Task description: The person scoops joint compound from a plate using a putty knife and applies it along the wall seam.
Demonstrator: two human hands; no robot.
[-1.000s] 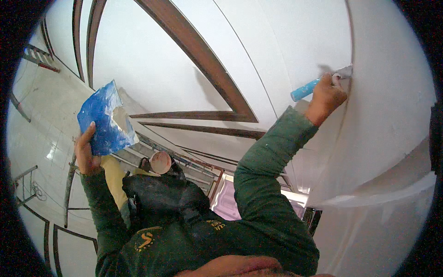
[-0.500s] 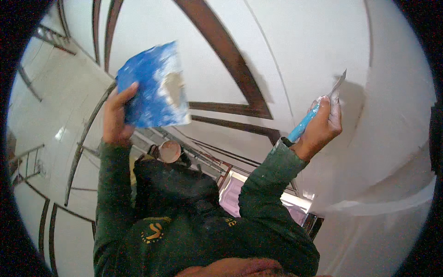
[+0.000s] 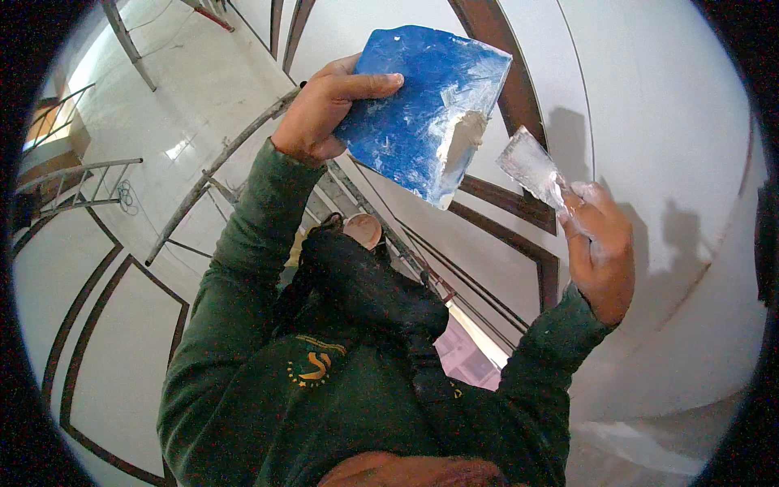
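My left hand [image 3: 324,105] grips a flat blue board [image 3: 410,97] smeared with white, with a lump of pale putty [image 3: 462,142] along its right edge. My right hand [image 3: 596,243] is closed round a putty knife [image 3: 523,162], its blade coated white and pointing up-left, just right of and below the board, apart from it. The knife's handle is mostly hidden by my fingers. Behind both hands is a white wall [image 3: 649,97] with brown trim, carrying shadows of hand and knife.
Below me are scaffold rails [image 3: 211,166] and a round container [image 3: 363,231], partly hidden by my dark clothing. At the left, metal frames [image 3: 97,199] and a cable stand on a pale tiled floor [image 3: 191,89]. A pink surface [image 3: 466,357] shows low down.
The board has moved up and right in view. The knife has left the wall seam at the right and swung left toward the board, its blade now near the board's edge. The view has shifted.
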